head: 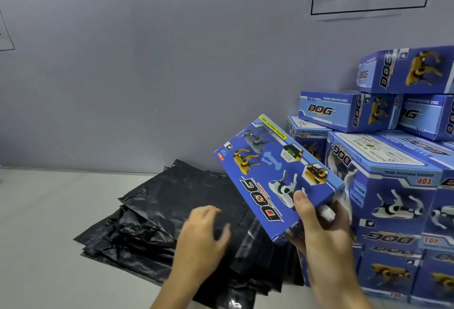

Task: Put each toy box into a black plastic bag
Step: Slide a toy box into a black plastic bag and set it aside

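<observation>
Behind everything stood a grey wall (147,63) above a pale table (36,222). On the table lay a pile of black bags (152,210); the left hand (201,237) hovered over it, fingers loose and spread. Further right, the right hand (321,237) gripped 1 tilted toy box (275,176) by its lower corner, beside stacked toy boxes (393,186).

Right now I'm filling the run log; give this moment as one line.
right hand: holds toy box aloft | left hand: open over black plastic bags | box: not yet bagged | stacked toy boxes: right
</observation>
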Action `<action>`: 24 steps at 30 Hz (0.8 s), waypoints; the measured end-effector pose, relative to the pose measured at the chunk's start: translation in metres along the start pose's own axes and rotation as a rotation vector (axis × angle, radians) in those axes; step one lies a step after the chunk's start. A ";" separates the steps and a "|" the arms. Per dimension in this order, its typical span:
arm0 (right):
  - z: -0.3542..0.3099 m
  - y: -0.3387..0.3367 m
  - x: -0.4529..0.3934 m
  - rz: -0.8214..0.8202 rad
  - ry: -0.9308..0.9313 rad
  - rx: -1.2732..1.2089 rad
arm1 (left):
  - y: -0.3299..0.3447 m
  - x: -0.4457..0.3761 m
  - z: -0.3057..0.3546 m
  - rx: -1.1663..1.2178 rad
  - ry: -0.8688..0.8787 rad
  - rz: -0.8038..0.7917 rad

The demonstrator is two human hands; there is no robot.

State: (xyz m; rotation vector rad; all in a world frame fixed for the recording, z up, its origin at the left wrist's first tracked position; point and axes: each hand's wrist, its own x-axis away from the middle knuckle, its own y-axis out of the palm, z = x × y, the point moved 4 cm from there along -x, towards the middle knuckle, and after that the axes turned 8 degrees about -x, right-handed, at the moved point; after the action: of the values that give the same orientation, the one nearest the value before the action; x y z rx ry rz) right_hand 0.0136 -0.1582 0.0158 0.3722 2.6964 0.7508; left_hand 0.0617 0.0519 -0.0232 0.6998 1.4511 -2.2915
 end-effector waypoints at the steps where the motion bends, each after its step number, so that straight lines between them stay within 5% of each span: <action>1: 0.000 0.001 0.001 -0.008 0.009 -0.003 | 0.012 0.004 0.007 -0.077 0.062 -0.078; 6: 0.002 0.007 0.007 -0.082 0.088 -0.009 | 0.023 0.007 -0.001 -0.249 0.126 -0.279; 14: 0.027 0.029 0.026 -0.241 0.429 -0.125 | -0.014 -0.006 -0.045 -0.136 -0.106 -0.352; 18: 0.039 0.034 0.033 -0.210 0.676 -0.244 | -0.014 -0.004 -0.045 -0.165 -0.129 -0.403; 24: 0.046 0.026 0.031 -0.099 0.727 -0.339 | -0.026 -0.009 -0.052 -0.101 -0.133 -0.400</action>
State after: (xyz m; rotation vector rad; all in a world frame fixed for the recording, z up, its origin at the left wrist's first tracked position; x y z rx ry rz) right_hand 0.0064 -0.1058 -0.0148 -0.1561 3.0938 1.5196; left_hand 0.0670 0.1106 -0.0173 0.2359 1.7548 -2.4701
